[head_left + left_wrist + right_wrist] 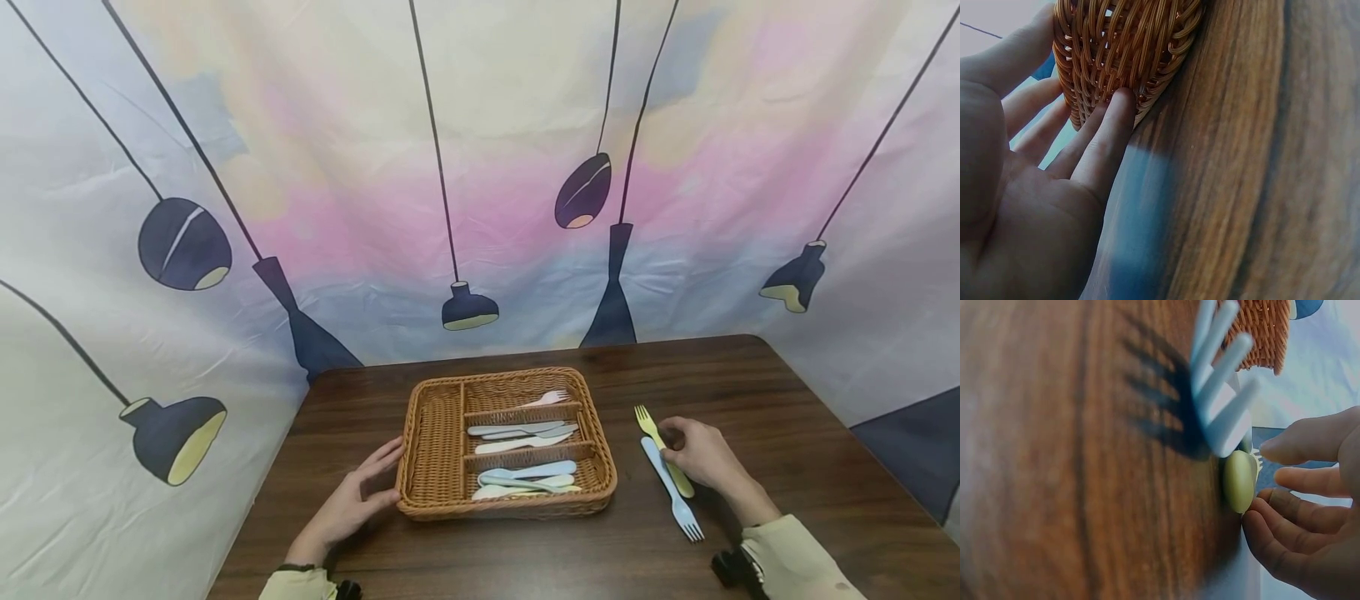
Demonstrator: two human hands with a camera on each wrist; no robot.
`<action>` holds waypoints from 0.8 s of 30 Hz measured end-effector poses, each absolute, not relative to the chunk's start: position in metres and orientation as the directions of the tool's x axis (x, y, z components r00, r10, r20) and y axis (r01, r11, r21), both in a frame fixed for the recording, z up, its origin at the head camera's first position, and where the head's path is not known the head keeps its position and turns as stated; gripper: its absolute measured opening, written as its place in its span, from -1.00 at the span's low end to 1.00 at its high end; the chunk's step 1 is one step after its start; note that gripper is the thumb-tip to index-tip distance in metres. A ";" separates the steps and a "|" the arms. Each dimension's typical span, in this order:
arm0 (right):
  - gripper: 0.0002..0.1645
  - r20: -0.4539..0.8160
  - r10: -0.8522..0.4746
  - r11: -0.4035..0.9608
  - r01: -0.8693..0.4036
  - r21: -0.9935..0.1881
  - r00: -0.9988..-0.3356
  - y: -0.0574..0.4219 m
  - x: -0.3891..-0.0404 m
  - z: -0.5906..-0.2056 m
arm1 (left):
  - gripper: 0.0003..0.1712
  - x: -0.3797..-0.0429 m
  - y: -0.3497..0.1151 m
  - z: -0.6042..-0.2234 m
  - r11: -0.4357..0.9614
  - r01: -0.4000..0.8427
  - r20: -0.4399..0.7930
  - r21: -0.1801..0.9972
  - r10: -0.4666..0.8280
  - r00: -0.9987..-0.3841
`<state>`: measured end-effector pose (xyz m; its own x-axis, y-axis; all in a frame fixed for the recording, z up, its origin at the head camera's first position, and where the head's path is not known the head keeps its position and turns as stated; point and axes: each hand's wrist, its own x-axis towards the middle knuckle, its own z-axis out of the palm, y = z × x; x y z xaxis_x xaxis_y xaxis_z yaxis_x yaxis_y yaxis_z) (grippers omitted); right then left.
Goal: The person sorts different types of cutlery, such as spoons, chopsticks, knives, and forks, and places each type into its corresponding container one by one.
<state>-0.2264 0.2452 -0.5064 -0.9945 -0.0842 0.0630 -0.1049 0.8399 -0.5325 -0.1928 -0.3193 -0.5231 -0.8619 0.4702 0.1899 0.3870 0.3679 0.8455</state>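
Note:
A brown wicker cutlery basket (435,505) sits on the wooden table. My left hand (348,500) touches its left end with extended fingers; in the left wrist view the fingertips (1124,100) rest on the woven wall (1122,50). Right of the basket lie a yellow fork (682,482), tines away from me, and a light blue fork (670,487), tines towards me, side by side. My right hand (701,454) is at the yellow fork's middle. In the right wrist view, its thumb and fingers stand apart beside the yellow handle (1239,481), near the blue tines (1225,381).
Inside the basket, a pale fork (551,398) lies in the back right compartment, several knives (517,429) in the middle one and several spoons (536,471) in the front one. A long compartment (438,442) runs along the left. Behind the table hangs a patterned cloth (360,208).

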 end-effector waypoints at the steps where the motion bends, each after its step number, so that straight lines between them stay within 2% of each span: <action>1: -0.50 0.065 -0.086 0.839 -0.107 -0.534 -0.994 0.245 -0.227 -0.507 | -0.28 -0.193 -0.319 -0.523 0.368 0.385 0.189 0.846 0.469 -0.863; 14: -0.50 0.032 -0.079 0.858 -0.085 -0.507 -0.996 0.245 -0.226 -0.510 | -0.28 -0.192 -0.319 -0.523 0.357 0.386 0.191 0.851 0.474 -0.860; 24: -0.63 -0.005 -0.048 0.879 -0.040 -0.475 -0.999 0.244 -0.226 -0.511 | -0.28 -0.193 -0.319 -0.524 0.353 0.392 0.197 0.850 0.477 -0.856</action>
